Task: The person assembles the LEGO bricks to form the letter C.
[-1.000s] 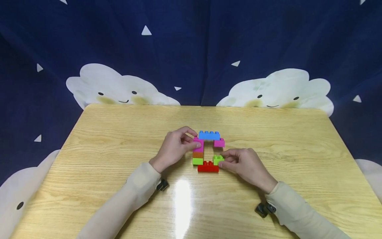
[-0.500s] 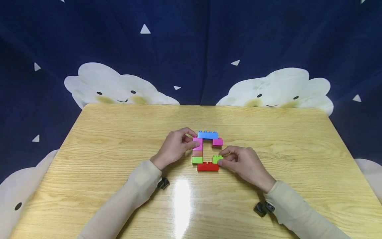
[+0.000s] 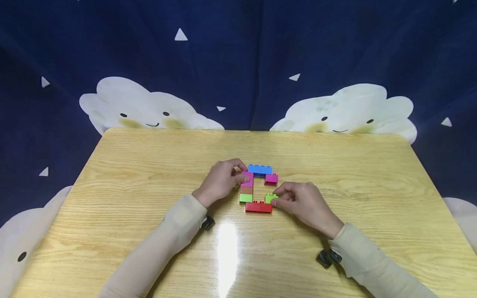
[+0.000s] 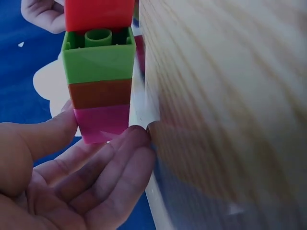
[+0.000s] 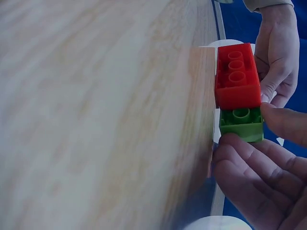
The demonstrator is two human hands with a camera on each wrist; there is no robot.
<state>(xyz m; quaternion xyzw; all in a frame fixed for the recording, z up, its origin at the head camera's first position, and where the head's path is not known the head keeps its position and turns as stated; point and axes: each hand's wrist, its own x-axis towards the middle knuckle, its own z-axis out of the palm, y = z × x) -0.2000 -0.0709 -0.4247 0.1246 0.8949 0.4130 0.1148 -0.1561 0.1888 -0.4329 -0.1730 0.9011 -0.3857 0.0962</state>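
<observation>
Building bricks form a ring with a gap on its right side. Its left column has a pink brick (image 3: 246, 179), an orange brick (image 3: 246, 190) and a green brick (image 3: 245, 198). A blue brick (image 3: 259, 169) spans the far end, a second pink brick (image 3: 271, 179) under its right part. At the near end lies a red brick (image 3: 258, 207), with another green brick (image 3: 271, 198) on its right part. My left hand (image 3: 222, 181) pinches the left pink brick between thumb and fingers. My right hand (image 3: 306, 205) pinches the right green brick, its hollow underside partly visible in the right wrist view.
The bricks are near the middle of a wooden table (image 3: 149, 165). Behind it hangs a dark blue curtain (image 3: 238, 62) with smiling white clouds (image 3: 346, 109). A bright reflection lies on the tabletop in front of the bricks.
The brick ring has tilted slightly, and the blue brick's underside now shows a little. Both hands keep their hold and have barely moved.
</observation>
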